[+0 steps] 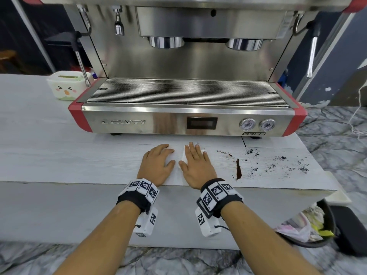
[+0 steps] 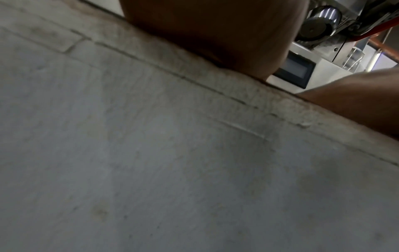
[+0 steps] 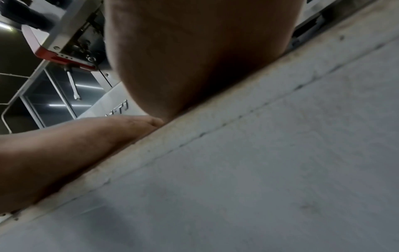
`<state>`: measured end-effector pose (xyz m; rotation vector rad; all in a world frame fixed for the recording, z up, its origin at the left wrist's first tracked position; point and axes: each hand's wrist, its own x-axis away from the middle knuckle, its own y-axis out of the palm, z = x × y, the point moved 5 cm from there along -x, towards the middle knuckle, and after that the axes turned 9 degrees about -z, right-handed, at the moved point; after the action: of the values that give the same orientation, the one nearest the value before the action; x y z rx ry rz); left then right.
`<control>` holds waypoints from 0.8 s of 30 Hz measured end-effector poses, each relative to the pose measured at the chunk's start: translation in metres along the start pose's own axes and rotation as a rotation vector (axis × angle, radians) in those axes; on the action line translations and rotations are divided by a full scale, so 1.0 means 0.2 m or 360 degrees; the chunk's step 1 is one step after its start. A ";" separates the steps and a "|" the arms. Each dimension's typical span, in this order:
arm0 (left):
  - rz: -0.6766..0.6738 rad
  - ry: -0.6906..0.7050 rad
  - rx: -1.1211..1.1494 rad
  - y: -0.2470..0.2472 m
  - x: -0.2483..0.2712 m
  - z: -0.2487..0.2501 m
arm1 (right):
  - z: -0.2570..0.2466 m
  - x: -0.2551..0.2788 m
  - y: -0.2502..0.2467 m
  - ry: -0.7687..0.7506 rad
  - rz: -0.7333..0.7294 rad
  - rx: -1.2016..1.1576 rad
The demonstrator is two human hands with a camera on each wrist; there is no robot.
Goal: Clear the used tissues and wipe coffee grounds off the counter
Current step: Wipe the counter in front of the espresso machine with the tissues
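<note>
A white tissue (image 1: 177,158) lies spread on the pale counter (image 1: 59,159) in front of the espresso machine. My left hand (image 1: 165,157) presses on its left part and my right hand (image 1: 191,157) lies flat on its right part, fingers straight. Dark coffee grounds (image 1: 238,170) sit in a swept streak just right of my right hand, with several loose specks (image 1: 282,158) scattered further right. In the wrist views only the heel of each palm, left hand (image 2: 215,34) and right hand (image 3: 194,51), shows on the counter's front edge; the fingers are hidden.
The espresso machine (image 1: 186,122) stands close behind the hands. A white tissue box (image 1: 66,86) with a cartoon face sits at the back left. A black bin (image 1: 309,227) with a bag and rubbish stands on the floor under the counter's right end.
</note>
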<state>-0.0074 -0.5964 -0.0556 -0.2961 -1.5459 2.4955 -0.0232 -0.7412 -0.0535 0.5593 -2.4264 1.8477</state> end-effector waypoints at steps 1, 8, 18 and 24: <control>-0.0002 -0.0005 0.0001 0.00 0.00 -0.01 | 0.00 -0.02 0.01 -0.0007 -0.0014 0.0013; -0.0021 0.0030 -0.0069 0.03 -0.01 -0.03 | 0.03 -0.11 0.00 0.0001 -0.0020 0.0097; -0.0021 0.0025 -0.0038 0.02 0.00 -0.02 | 0.21 -0.13 -0.07 0.0219 0.0004 0.0085; -0.0025 0.0029 -0.0012 0.02 0.01 -0.02 | 0.40 -0.07 -0.10 0.0362 0.0038 0.0088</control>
<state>-0.0081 -0.5945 -0.0609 -0.3059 -1.5455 2.4689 0.0099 -0.8173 -0.0605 0.3045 -2.2515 1.8769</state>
